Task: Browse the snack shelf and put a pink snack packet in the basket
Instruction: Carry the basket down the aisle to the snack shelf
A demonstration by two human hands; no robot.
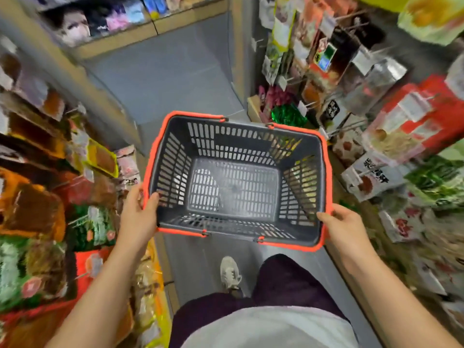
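Now left hand (140, 212) and right hand (344, 227) grip the basket (226, 139) rim, fingers (153, 199) curled. Freeing one could tip it.

Basket (324, 156) between two snack shelves (45, 197)

A strip of grey floor (160, 79) is left open down the middle, hemmed on the left by blurred shelves of brown, orange and green snack packets (37, 209) and on the right by packets hung on metal pegs (401, 126). The near part is filled by a dark grey slotted plastic basket (226, 139) with an orange rim, its top left open between the left hand (140, 212) and right hand (344, 229) gripping its sides. The far end is closed by a pale wooden shelf (120, 41).
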